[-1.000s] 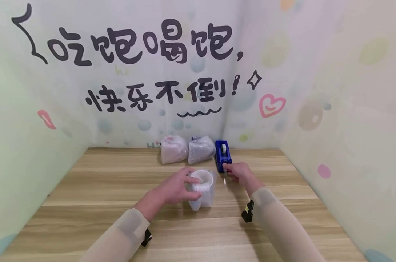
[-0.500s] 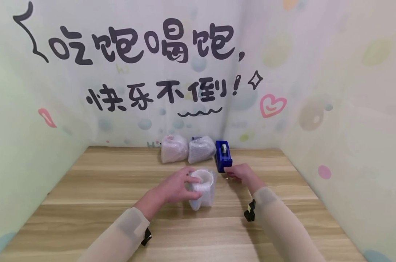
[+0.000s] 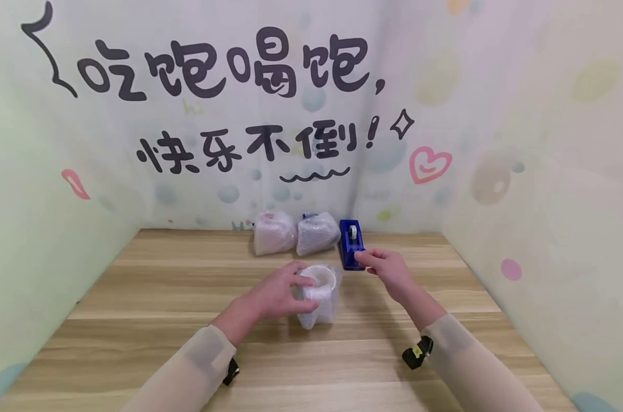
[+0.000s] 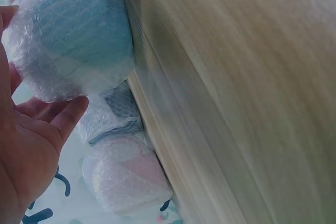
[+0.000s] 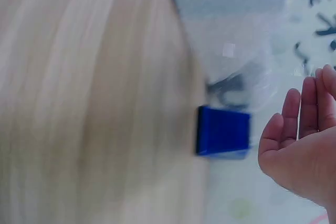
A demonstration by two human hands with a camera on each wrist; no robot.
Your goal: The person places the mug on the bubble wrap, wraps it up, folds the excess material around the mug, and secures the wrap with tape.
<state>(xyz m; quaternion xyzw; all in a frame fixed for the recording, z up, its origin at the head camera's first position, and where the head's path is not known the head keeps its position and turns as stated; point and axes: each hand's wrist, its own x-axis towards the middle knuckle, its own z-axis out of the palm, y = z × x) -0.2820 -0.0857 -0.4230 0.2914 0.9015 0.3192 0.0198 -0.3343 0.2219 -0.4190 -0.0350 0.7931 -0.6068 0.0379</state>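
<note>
My left hand point(image 3: 275, 293) grips a bubble-wrapped cup point(image 3: 328, 298) that stands upright on the table, its round white rim facing up. In the left wrist view the cup looks pale blue through the wrap, with fingers curled along its side. My right hand point(image 3: 391, 274) is at the front end of a blue tape dispenser point(image 3: 348, 245), thumb and forefinger pinched together on a strip of clear tape that barely shows. A small white roll point(image 3: 353, 232) sits in the dispenser. In the right wrist view the other fingers point(image 5: 308, 106) are raised beside the dispenser, and the pinching fingertips are partly cut off.
Two more bubble-wrapped bundles, one pinkish point(image 3: 274, 234) and one greyish point(image 3: 317, 236), stand side by side at the back, left of the dispenser. Behind them rises a printed curtain point(image 3: 213, 194) along the edge of the wooden table point(image 3: 177, 286).
My right hand has drawn the tape downward below the dispenser's front, then risen and turned up beside that end. The left hand and the wrapped cup have stayed in place.
</note>
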